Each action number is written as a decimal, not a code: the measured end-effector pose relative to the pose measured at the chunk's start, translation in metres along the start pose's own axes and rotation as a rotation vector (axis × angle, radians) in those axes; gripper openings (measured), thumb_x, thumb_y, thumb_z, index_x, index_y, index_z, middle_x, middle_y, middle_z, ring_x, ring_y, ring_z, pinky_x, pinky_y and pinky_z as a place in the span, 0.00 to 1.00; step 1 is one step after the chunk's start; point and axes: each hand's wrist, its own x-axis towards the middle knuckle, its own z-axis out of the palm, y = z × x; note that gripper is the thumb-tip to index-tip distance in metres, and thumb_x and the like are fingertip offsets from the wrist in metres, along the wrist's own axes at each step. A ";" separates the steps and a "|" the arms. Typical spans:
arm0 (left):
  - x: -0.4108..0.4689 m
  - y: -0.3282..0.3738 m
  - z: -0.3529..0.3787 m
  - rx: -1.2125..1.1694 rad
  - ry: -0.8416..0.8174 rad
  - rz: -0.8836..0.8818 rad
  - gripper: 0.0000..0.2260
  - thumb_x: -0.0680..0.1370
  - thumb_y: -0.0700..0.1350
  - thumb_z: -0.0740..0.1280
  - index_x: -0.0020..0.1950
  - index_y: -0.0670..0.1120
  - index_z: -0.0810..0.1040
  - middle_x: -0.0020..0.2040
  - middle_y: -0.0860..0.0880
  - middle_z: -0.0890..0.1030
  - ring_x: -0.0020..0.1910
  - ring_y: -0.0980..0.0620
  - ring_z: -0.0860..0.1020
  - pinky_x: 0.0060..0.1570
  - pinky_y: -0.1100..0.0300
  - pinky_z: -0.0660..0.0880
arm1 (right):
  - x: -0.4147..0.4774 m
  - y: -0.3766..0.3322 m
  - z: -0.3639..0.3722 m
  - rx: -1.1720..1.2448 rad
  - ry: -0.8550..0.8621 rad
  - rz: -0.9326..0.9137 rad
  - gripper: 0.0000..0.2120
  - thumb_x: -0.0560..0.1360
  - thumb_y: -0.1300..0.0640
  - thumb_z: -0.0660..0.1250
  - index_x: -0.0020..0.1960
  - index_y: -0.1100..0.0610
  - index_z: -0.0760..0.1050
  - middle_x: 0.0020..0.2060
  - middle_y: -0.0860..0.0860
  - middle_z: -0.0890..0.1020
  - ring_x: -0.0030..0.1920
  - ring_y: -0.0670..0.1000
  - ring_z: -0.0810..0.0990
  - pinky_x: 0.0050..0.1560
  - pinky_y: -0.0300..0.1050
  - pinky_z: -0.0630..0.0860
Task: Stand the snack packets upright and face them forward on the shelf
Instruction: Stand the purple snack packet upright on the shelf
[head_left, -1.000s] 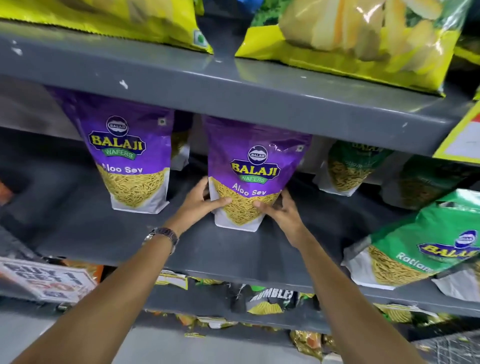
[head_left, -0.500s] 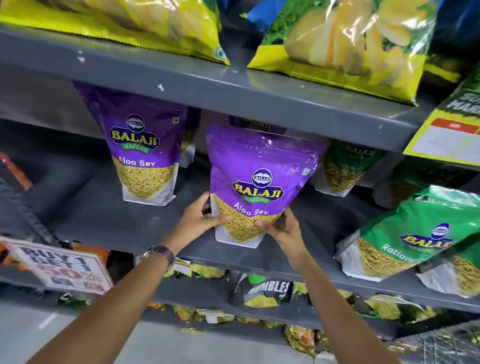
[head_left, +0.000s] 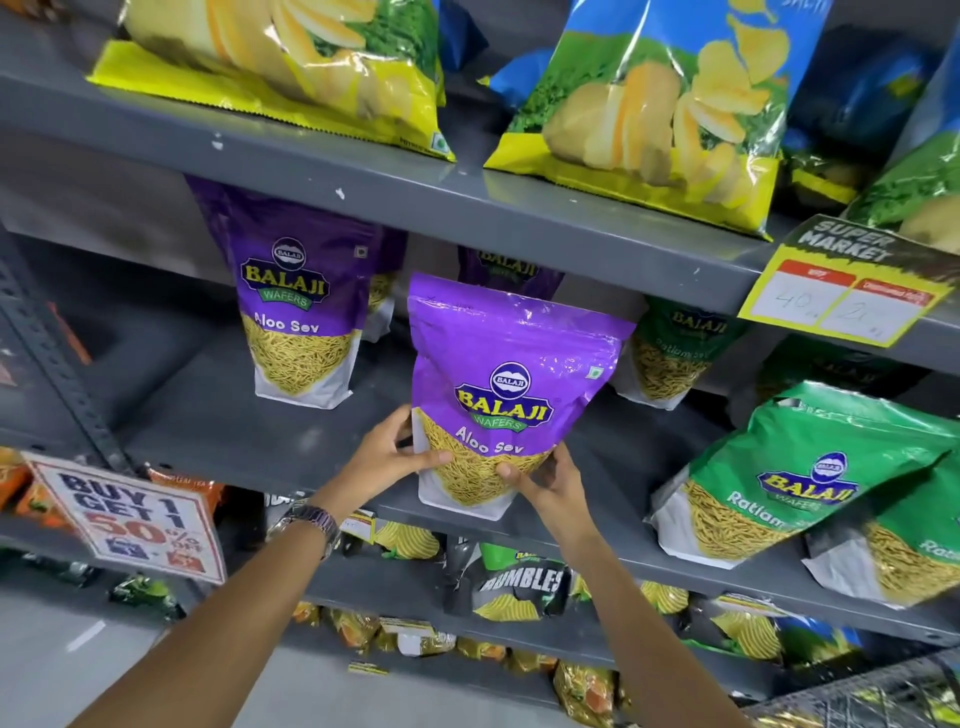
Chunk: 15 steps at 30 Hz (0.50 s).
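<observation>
Gripping the purple packet (head_left: 511, 387) low on both sides, the left hand (head_left: 387, 460) and right hand (head_left: 548, 478) position it upright, label forward, at the shelf (head_left: 244, 441) front edge; next, release gently so it stands.

We grip a purple packet (head_left: 511, 395) by its lower corners, left hand (head_left: 384, 457) and right hand (head_left: 548, 480) with thumbs across its front. It stands upright, label forward, at the front edge of the grey shelf (head_left: 234, 431). A second purple packet (head_left: 298, 306) stands further back to the left. Green packets (head_left: 795, 473) lean at the right. A wristwatch (head_left: 311, 522) sits on our left wrist.
</observation>
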 end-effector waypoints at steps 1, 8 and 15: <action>0.000 0.000 0.000 0.010 -0.005 -0.001 0.31 0.58 0.60 0.78 0.59 0.62 0.73 0.58 0.57 0.82 0.61 0.57 0.77 0.61 0.55 0.76 | -0.001 -0.002 0.001 0.005 0.006 0.004 0.26 0.67 0.60 0.75 0.61 0.56 0.70 0.55 0.51 0.82 0.58 0.50 0.80 0.55 0.46 0.79; -0.005 0.010 -0.017 -0.065 0.212 0.077 0.36 0.68 0.41 0.76 0.71 0.55 0.63 0.70 0.52 0.70 0.68 0.57 0.69 0.64 0.55 0.67 | -0.048 0.010 0.031 0.027 0.475 -0.071 0.26 0.67 0.54 0.75 0.61 0.52 0.68 0.54 0.49 0.75 0.54 0.45 0.75 0.53 0.37 0.72; -0.017 -0.002 -0.104 -0.081 0.808 0.228 0.22 0.70 0.31 0.72 0.60 0.44 0.71 0.56 0.42 0.78 0.58 0.48 0.75 0.52 0.68 0.76 | -0.065 0.015 0.125 -0.110 -0.070 -0.143 0.14 0.70 0.54 0.69 0.54 0.46 0.71 0.46 0.46 0.77 0.46 0.45 0.76 0.45 0.39 0.75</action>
